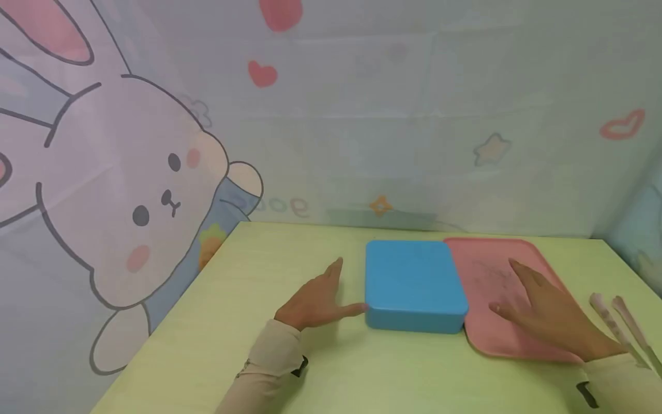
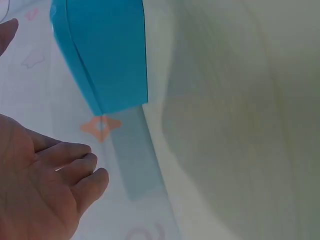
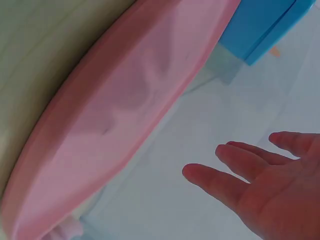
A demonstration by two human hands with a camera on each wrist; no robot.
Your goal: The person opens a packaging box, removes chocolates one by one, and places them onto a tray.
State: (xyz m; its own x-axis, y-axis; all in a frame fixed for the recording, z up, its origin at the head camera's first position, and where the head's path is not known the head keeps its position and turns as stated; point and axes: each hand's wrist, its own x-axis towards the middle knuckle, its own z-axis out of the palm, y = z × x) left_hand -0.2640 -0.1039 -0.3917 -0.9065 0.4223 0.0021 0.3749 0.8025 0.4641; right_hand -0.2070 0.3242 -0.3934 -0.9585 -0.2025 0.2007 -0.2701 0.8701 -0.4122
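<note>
A blue lidded box [image 1: 414, 279] sits on the table, its right side up against a pink tray [image 1: 483, 339]. Just left of the box is my left hand [image 1: 318, 302], fingers extended and thumb tip near the box's front left corner. In the left wrist view the left palm [image 2: 40, 185] faces the box [image 2: 110, 55] with nothing in it. Over the tray hovers my right hand [image 1: 548, 316], thumb and fingers spread. The right wrist view shows this right hand [image 3: 270, 175] holding nothing, apart from the tray [image 3: 115, 115].
Two slim pale-ended utensils [image 1: 615, 322] lie on the table right of the tray, partly behind the right hand and sleeve. A pale yellow-green table [image 1: 217, 339] carries everything. Behind it hangs a cloth backdrop [image 1: 362, 132] printed with a rabbit and hearts.
</note>
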